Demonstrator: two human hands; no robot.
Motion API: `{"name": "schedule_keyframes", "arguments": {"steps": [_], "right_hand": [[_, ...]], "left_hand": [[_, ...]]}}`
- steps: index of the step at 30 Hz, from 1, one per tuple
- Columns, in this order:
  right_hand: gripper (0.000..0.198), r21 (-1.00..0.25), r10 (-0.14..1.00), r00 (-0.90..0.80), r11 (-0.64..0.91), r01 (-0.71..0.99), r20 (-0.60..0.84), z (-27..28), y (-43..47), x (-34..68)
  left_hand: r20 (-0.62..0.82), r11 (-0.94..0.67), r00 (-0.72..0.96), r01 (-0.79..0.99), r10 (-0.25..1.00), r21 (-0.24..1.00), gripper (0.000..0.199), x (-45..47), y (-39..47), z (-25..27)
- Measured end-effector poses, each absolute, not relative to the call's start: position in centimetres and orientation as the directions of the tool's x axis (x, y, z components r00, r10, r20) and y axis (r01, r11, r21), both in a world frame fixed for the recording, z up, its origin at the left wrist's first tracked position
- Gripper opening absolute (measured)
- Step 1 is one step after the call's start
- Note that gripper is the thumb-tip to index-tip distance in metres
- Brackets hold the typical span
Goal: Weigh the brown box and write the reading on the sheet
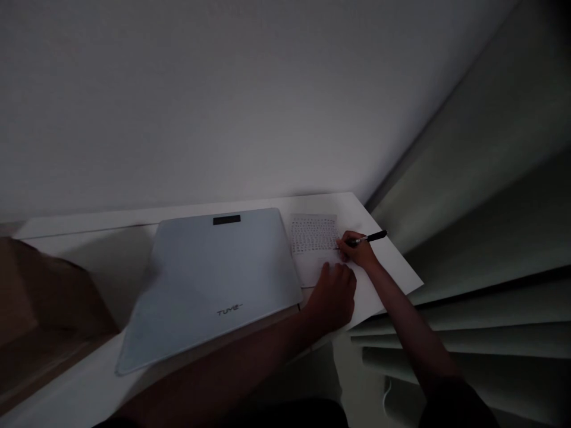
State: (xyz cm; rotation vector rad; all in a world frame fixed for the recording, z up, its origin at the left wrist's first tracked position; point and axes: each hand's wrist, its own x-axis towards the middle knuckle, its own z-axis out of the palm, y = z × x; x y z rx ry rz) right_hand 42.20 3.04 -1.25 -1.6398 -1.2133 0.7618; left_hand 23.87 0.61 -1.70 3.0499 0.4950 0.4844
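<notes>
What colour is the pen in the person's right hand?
Black, as the head view shows: the pen sits in the right hand over the printed sheet.

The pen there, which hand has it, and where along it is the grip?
The right hand holds the black pen near its writing tip, over the printed sheet. The left hand holds nothing; it rests flat on the sheet.

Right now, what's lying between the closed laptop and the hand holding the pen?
In the head view, a printed paper sheet lies between the laptop and the right hand gripping the pen.

Paper (314, 244) right of tablet (214, 279), on desk (392, 267)
</notes>
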Motion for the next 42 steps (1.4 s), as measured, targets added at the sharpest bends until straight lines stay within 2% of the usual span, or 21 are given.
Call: {"name": "schedule_keyframes", "arguments": {"steps": [11, 21, 27, 42], "right_hand": [[0.038, -0.893, 0.953, 0.290, -0.053, 0.447, 0.089, -1.53, 3.23, 41.92], [0.039, -0.868, 0.951, 0.299, -0.080, 0.490, 0.081, -1.23, 3.15, 41.53], [0.040, -0.895, 0.939, 0.337, -0.090, 0.438, 0.071, -1.56, 3.23, 41.58], [0.037, -0.894, 0.943, 0.330, -0.104, 0.436, 0.052, -1.50, 3.21, 41.61]], "left_hand": [[0.280, -0.947, 0.905, 0.303, 0.321, 0.106, 0.050, 23.94, 0.60, -1.76], [0.292, -0.951, 0.905, 0.298, 0.310, 0.086, 0.050, 23.81, 0.66, -1.78], [0.274, -0.951, 0.911, 0.293, 0.310, 0.101, 0.049, 23.77, 0.68, -1.75], [0.269, -0.950, 0.911, 0.294, 0.313, 0.107, 0.047, 23.75, 0.64, -1.48]]}}
